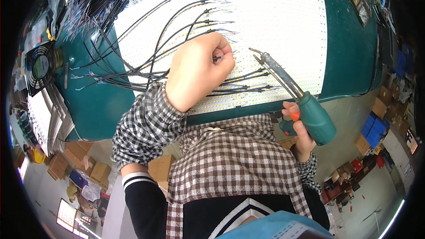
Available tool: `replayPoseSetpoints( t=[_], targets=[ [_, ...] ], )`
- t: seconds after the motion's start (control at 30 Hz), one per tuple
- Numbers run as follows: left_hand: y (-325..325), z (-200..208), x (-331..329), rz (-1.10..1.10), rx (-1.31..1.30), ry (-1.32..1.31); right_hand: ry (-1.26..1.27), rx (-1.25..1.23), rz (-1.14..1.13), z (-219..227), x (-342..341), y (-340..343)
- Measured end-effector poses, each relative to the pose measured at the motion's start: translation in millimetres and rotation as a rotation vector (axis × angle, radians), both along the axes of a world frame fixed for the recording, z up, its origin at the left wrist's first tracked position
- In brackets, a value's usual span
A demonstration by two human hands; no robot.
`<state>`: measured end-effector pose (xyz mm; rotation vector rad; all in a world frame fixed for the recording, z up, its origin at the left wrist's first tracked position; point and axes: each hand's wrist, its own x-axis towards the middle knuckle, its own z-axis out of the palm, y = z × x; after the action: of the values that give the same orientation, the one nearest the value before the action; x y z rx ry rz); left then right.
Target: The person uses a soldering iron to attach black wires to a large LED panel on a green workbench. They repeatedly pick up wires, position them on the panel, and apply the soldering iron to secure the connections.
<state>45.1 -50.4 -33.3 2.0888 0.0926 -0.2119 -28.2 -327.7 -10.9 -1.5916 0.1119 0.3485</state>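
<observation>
"What's in the left hand (199, 66)?"

"A cable (217, 58), by the look of it. Thumb and curled forefinger pinch it tight, a short black piece showing between them; the rest hides under the palm."

"And the right hand (303, 136)?"

"Wrapped round the grip (288, 127) of a green iron (317, 118), fingers by the orange trigger (295, 116). The barrel (285, 79) reaches up and left from them, so the tip (253, 50) sits just right of the left fingertips. Whether it touches the board (287, 26) I can't tell."

"How should the cable handle?"

"Light and springy, I'd judge: the other cables (141, 76) bow in curves around the left hand. The jacket may slide a little, so I'd hold close behind the black stop (206, 21). The thin wires (228, 21) beyond the stops look soft and easily snapped; keep fingers off those."

"The iron?"

"Likely heavier, its rigid body bulking above the right fingers. Take it by the grip only; the tip may be hot, and the left fingers are near."

"And the board?"

"Flat beneath the left fingers, probably stiff, its tiny yellow parts perhaps fragile. Rest lightly there."
</observation>
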Motion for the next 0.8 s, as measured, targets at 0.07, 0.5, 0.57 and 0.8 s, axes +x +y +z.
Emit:
replayPoseSetpoints(
  t=[0.07, 0.5, 0.57, 0.8],
  targets=[
    [1.9, 0.1, 0.6, -0.022, 0.018, 0.02, 0.033, 0.0, 0.006, -0.9, -0.5, -2.6],
    [0.1, -1.7, -0.1, 0.005, 0.022, -0.003, -0.06, -0.047, 0.084, -12.5, -7.1, -4.9],
    [0.1, -2.2, -0.2, 0.004, 0.022, -0.008, -0.057, -0.049, 0.083, -12.2, -6.6, -4.5],
    [0.8, -3.4, 0.2, -0.005, 0.022, -0.023, -0.076, -0.096, 0.122, -14.5, -5.2, -5.0]
  ],
)
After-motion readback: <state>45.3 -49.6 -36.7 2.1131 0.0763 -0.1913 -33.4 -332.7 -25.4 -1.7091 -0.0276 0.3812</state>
